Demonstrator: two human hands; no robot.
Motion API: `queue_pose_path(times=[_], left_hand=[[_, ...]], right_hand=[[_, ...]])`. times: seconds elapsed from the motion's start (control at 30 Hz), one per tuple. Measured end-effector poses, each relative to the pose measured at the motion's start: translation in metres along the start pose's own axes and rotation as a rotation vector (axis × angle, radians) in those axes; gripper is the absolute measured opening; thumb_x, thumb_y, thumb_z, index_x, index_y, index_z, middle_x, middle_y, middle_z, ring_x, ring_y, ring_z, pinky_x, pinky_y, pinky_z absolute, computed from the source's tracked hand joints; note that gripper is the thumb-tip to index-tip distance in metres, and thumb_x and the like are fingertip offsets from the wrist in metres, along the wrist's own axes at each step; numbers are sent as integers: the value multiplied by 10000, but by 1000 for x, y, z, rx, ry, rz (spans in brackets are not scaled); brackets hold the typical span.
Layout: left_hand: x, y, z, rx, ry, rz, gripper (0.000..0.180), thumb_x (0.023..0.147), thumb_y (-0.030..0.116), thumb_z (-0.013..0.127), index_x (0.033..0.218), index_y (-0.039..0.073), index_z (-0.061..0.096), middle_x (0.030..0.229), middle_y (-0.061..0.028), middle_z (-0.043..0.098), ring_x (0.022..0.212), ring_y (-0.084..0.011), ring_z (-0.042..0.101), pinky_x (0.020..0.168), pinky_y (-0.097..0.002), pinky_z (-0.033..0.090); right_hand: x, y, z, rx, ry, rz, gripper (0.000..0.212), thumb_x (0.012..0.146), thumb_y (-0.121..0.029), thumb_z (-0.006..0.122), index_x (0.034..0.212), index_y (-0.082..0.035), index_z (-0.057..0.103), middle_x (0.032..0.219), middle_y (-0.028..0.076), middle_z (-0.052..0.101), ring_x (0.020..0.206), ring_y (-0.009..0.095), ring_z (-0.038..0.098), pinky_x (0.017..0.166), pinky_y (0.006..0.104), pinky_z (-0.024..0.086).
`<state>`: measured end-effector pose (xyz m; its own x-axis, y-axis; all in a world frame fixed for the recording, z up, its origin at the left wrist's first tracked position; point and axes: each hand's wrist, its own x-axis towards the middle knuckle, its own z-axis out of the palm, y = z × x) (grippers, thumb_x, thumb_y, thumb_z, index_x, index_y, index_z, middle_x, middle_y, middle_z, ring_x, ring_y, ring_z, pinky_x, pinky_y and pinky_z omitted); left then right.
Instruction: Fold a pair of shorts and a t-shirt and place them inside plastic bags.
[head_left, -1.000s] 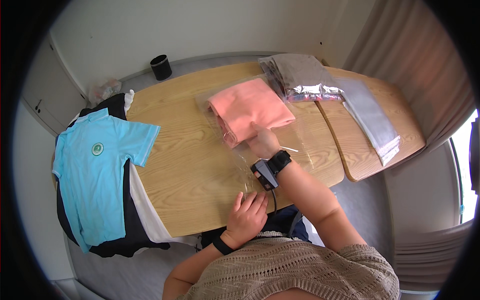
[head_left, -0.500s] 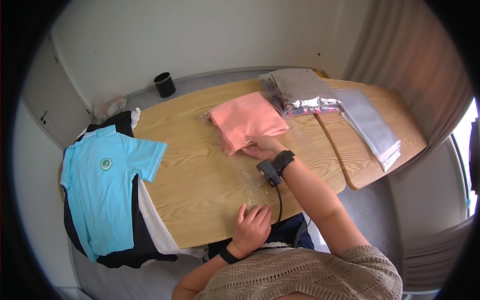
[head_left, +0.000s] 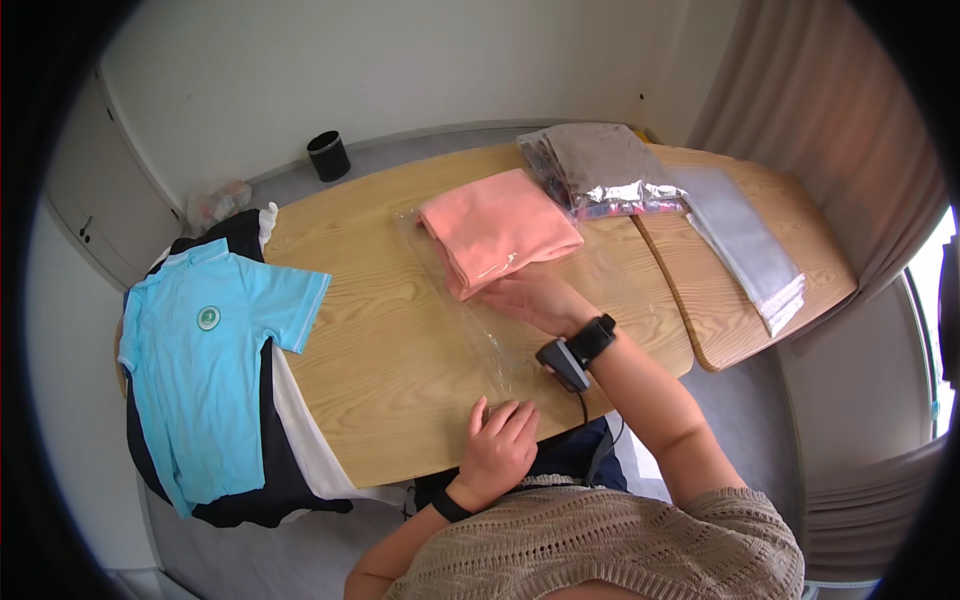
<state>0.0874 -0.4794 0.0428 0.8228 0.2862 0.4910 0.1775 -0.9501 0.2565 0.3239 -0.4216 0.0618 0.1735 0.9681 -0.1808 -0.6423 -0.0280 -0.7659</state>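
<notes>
A folded salmon-pink garment (head_left: 505,225) lies in the middle of the table, within a clear plastic bag (head_left: 492,345) whose film stretches toward me. My right hand (head_left: 545,302) reaches to the garment's near edge, fingers stretched out and partly hidden beneath the fold; it looks to be inside the bag. At the table's front edge my left hand (head_left: 498,445) rests with extended fingers on the near end of the film. Whether its fingertips pinch the film I cannot make out.
At left a light-blue polo shirt (head_left: 205,370) lies over black and white clothing. A bagged grey garment stack (head_left: 610,170) sits at the back, beside a pile of clear bags (head_left: 745,245) at right. A black bin (head_left: 328,157) stands beyond the table (head_left: 375,400).
My right hand has shifted slightly right, no longer pinching the garment's near edge, its fingers now straighter beneath it. My left hand has barely moved.
</notes>
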Motion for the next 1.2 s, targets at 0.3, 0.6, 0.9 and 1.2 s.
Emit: queue_pose_path(times=[0.3, 0.6, 0.9, 1.2], left_hand=[[-57, -58, -99, -403, -129, -110, 108, 787, 85, 617, 854, 86, 702, 972, -38, 694, 1043, -222, 607, 1036, -510, 302], [14, -123, -91, -917, -177, -1100, 369, 958, 369, 468, 1004, 29, 605, 870, -52, 623, 726, -101, 575, 600, -228, 420], [37, -137, -64, -897, -272, -1024, 304, 930, 314, 533, 810, 39, 578, 696, -23, 571, 506, -103, 517, 484, -221, 376], [-11, -115, -87, -697, -453, -946, 248, 947, 231, 510, 809, 31, 560, 678, 6, 551, 520, -75, 506, 480, -219, 389]], right_hand=[[-186, -78, -14, -663, -110, 221, 247, 926, -170, 562, 1064, 31, 604, 943, 89, 668, 880, 138, 630, 781, 269, 505], [-142, -50, -39, -761, 495, 65, 325, 978, -318, 454, 914, -31, 595, 809, 24, 602, 715, 90, 568, 639, 232, 464], [-137, -30, -59, -825, 492, 52, 268, 932, -234, 544, 774, -29, 611, 672, 0, 602, 534, 54, 473, 496, 208, 370], [-192, -27, -52, -988, 451, 139, 237, 915, -200, 574, 809, -4, 655, 660, -2, 596, 583, 64, 522, 547, 207, 414]])
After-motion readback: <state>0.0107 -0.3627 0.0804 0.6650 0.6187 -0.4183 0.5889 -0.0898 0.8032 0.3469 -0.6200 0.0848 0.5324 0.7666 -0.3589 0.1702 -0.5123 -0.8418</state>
